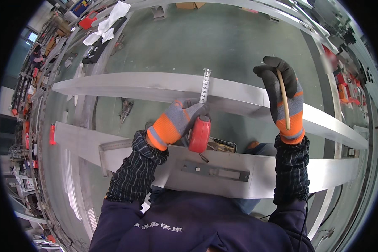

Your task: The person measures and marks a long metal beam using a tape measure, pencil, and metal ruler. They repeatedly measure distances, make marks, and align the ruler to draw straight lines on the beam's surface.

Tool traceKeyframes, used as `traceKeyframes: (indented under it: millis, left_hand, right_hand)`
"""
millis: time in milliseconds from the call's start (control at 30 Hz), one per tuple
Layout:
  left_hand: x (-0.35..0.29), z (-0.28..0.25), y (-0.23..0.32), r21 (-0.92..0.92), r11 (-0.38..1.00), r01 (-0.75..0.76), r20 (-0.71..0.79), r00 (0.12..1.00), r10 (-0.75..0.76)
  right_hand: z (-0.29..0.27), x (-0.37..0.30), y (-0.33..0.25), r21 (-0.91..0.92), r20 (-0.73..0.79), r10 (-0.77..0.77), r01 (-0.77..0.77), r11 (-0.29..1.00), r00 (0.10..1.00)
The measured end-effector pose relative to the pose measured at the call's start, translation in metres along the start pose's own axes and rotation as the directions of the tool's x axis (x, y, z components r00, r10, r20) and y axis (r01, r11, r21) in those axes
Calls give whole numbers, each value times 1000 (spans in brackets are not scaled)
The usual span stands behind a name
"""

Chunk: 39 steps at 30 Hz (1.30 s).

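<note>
My left hand (178, 122), in an orange and grey work glove, is closed around a red tape measure (200, 135). A short length of its metal blade (205, 86) reaches away from me across the far silver metal beam (155, 86). My right hand (284, 98), gloved in orange and black, is raised over the right part of that beam. Its fingers are curled, and a thin wooden pencil-like stick (284, 98) lies along the palm, held near its upper end. Closer to me runs a second silver beam (269, 172), with a slotted flat metal plate (215, 171) on top.
A metal square (109, 148) rests on the near beam's left part. Behind the tape measure, a small tray of tools (221, 145) shows between the beams. A black case (97, 51) with white paper (109, 23) sits at the far left. Tools and racks line both sides.
</note>
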<state>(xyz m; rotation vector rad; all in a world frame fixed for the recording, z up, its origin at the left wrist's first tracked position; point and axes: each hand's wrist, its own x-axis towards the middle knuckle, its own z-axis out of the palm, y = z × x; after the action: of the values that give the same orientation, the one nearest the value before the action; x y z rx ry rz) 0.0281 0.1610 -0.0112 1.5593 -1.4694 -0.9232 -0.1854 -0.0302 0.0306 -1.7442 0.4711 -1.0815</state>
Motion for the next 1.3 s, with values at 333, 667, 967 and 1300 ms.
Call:
traceKeyframes:
  millis: [333, 667, 967, 1300]
  left_hand:
    - [4, 10, 19, -456, 749, 481, 6, 843, -538]
    - [13, 0, 31, -217, 856, 470, 21, 879, -477]
    - [10, -6, 8, 176, 948, 265, 8, 963, -271]
    - [25, -7, 43, -237, 813, 531, 74, 845, -530]
  right_hand:
    - [0, 16, 56, -143, 54, -32, 40, 989, 998]
    - [-1, 14, 51, -68, 59, 22, -18, 998, 998]
    - [-3, 16, 53, -123, 89, 14, -3, 992, 996]
    - [-7, 13, 52, -68, 89, 35, -29, 997, 995]
